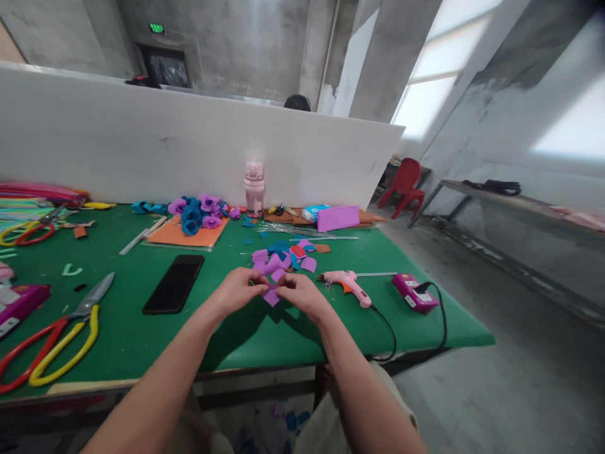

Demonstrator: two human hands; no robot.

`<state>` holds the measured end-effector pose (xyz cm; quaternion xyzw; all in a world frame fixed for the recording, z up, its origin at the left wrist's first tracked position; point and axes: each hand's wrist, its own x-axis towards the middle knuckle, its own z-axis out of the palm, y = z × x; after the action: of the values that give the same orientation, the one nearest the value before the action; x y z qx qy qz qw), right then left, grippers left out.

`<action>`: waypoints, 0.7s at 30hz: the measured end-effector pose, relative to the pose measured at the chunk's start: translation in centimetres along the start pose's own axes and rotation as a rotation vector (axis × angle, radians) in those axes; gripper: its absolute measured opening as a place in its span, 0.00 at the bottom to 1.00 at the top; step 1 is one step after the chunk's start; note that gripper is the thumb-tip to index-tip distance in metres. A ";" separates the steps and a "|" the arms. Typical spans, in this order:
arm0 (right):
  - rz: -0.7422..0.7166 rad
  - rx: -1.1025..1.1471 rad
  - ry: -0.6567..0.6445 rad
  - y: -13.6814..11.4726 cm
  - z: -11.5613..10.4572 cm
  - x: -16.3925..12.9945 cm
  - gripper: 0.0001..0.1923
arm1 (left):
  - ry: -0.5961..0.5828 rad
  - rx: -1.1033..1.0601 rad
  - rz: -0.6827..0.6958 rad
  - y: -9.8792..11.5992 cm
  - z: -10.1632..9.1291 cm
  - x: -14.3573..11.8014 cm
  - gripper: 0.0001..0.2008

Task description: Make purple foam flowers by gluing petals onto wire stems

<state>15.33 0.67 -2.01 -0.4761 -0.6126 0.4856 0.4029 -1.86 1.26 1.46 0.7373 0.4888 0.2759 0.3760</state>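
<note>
A wide table covered in green felt (142, 328) fills the near and left part of the scene, and a long white partition board (142, 145) is stood along its far edge. On the far middle of the felt an orange foam sheet (182, 234) is laid, with a cluster of blue and purple foam flowers (198, 213) resting on its far right corner. At the near left edge, large scissors with red and yellow handles (57, 337) are laid with the blades pointing away to the right. A flat black phone (174, 283) is placed face up left of the hands. A pale pink plastic bottle (254, 186) is stood upright against the board. Right of the hands a pink glue gun (347, 284) is laid on its side, its black cord trailing off the near edge.

Both hands are held together just above the near middle of the table. A small purple foam piece (271, 295) is pinched between the fingertips of the left hand (236, 291) and the right hand (302, 295). Loose purple, blue and red foam scraps (286, 255) are scattered just beyond it.
</note>
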 end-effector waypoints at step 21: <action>-0.070 0.483 0.488 -1.0 -0.3 1.2 0.05 | 0.265 -0.616 -0.064 -0.4 1.8 0.3 0.14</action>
<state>15.19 1.88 -0.92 -0.4479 -0.3813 0.4743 0.6551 -0.59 1.14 0.09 0.5312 0.4499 0.4920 0.5227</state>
